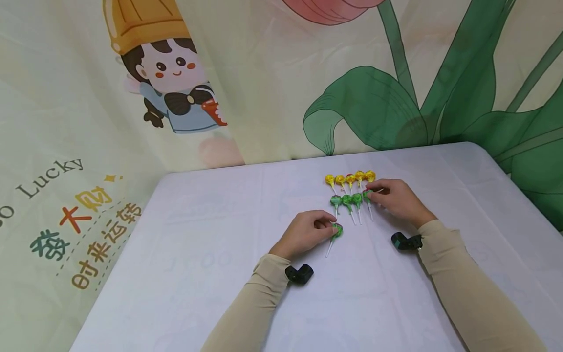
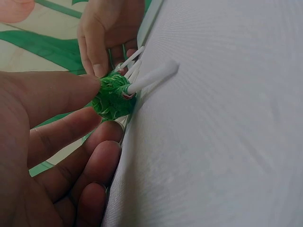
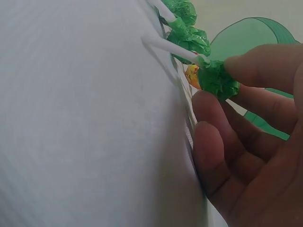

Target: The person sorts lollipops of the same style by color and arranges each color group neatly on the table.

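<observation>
My left hand [image 1: 306, 233] pinches a green-wrapped lollipop [image 2: 112, 97] by its head, between thumb and fingers. Its white stick points toward me, and it sits in front of the others. At the right end of a row of green lollipops [image 1: 347, 200], my right hand [image 1: 398, 199] pinches another green lollipop [image 3: 218, 80] by its wrapped head. Behind the green ones runs a row of several yellow lollipops [image 1: 340, 180], sticks toward me. The right hand's fingertips are close to the last yellow one.
All the lollipops lie on a table with a white cloth [image 1: 211, 244]. A printed backdrop [image 1: 264, 98] with a cartoon figure and green leaves hangs behind the table's far edge. A black wrist camera [image 1: 299, 274] sits on the left sleeve, another camera [image 1: 406, 241] on the right.
</observation>
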`<state>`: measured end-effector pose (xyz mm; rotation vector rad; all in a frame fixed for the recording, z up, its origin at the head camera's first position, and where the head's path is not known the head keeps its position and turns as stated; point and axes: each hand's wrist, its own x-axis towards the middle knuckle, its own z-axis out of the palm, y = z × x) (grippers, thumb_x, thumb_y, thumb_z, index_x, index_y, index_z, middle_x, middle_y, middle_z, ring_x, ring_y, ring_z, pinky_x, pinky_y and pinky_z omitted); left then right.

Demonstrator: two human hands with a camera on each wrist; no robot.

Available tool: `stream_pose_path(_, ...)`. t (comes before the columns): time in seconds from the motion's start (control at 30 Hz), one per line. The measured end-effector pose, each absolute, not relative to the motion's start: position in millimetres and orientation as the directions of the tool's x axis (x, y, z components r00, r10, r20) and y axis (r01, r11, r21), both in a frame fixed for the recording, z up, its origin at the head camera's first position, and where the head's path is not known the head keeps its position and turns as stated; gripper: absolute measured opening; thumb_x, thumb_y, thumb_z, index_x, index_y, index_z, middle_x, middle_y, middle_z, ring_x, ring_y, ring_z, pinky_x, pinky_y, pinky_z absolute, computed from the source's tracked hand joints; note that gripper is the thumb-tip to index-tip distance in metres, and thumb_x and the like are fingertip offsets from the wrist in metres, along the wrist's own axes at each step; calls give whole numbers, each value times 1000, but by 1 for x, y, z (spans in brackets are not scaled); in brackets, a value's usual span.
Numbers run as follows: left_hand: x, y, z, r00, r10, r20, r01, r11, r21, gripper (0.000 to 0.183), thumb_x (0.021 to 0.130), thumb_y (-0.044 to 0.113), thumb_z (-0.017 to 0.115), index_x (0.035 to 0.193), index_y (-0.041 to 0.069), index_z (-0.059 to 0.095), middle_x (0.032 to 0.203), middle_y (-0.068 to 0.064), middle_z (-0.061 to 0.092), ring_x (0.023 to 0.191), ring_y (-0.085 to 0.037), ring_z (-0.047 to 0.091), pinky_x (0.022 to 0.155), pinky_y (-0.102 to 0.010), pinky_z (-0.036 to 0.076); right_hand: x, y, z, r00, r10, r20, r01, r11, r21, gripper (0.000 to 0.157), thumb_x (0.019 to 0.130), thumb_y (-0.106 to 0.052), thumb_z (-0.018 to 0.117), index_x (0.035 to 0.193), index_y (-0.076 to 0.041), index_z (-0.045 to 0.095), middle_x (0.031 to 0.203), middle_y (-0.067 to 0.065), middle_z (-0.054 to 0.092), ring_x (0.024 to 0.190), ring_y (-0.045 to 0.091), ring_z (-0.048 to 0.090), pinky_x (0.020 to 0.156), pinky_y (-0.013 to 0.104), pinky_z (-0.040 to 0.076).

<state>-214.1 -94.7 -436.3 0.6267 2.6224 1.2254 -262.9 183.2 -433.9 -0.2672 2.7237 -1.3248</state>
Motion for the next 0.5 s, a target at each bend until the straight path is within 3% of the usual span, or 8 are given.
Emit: stream_pose_path(0.5,-215,-95,-438,-890,455,18,305,566,766,20,92,28,73,110,19,74,86,11,66,80,-6,62,76,-27,49,-263,180,-435,-979,-202,-19,-117,637,-762,35,99,-20,63,131,-5,65,125,14,63,109,30,56,82,39,51)
